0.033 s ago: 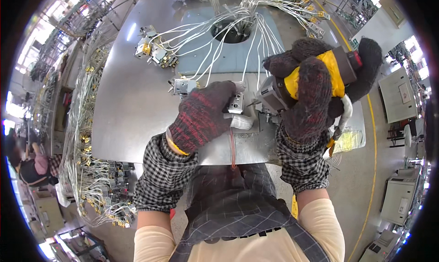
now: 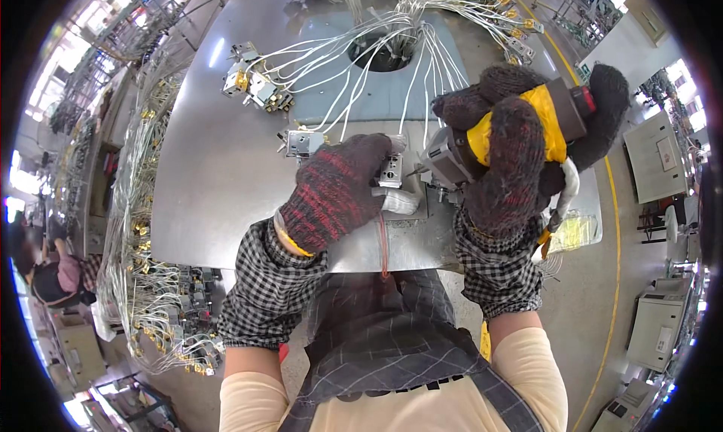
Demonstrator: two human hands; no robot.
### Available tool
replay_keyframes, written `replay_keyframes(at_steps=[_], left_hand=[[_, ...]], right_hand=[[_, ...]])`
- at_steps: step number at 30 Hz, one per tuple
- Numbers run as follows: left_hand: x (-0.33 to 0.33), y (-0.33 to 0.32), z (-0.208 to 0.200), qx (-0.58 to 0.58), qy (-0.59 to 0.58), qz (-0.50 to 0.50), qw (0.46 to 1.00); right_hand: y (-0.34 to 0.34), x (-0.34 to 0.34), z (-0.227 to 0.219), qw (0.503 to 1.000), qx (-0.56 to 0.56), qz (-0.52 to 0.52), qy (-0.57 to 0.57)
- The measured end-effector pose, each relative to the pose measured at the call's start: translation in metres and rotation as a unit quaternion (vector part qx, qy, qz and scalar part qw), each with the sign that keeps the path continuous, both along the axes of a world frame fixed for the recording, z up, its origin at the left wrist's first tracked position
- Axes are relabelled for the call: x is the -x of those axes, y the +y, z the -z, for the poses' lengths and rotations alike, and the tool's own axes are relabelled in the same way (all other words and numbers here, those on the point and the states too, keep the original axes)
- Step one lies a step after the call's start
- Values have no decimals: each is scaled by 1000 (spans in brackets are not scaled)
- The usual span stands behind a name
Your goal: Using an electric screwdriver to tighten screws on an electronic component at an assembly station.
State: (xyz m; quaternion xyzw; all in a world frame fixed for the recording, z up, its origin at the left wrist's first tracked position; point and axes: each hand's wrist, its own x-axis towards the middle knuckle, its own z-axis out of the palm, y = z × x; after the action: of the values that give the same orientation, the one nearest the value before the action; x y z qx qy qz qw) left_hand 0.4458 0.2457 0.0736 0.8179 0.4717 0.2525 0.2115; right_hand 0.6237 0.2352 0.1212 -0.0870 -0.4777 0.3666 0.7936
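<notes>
My left hand, in a dark red-and-black knit glove, closes its thumb and fingers around a small silver metal block with round holes in its face. The thumb and fingertip ends of the glove are whitish. My right hand, in a similar dark glove, grips a grey power driver wrapped in yellow tape, with a red part at its far end. Its thin pointed bit aims left, close beside the block; I cannot tell whether they touch. Another silver block lies just left of my left hand.
White wires fan out from a round hole in the metal table, with metal blocks on their ends. Thin red wires hang over the front edge. Bundled harnesses hang at left, where another person sits.
</notes>
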Motion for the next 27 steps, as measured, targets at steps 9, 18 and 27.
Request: replay_keyframes(at_steps=[9,18,27], left_hand=[[-2,-4,-15,32,106,26,994],[-3,-6,-3,15,78,25,997],[30,-13,16,-152,186,-13,971]], right_hand=[[4,0,-2,989,-18,-124,79],[2,6,20,995,85,-19,-45],[12,11,13,975,-21,150,-163]])
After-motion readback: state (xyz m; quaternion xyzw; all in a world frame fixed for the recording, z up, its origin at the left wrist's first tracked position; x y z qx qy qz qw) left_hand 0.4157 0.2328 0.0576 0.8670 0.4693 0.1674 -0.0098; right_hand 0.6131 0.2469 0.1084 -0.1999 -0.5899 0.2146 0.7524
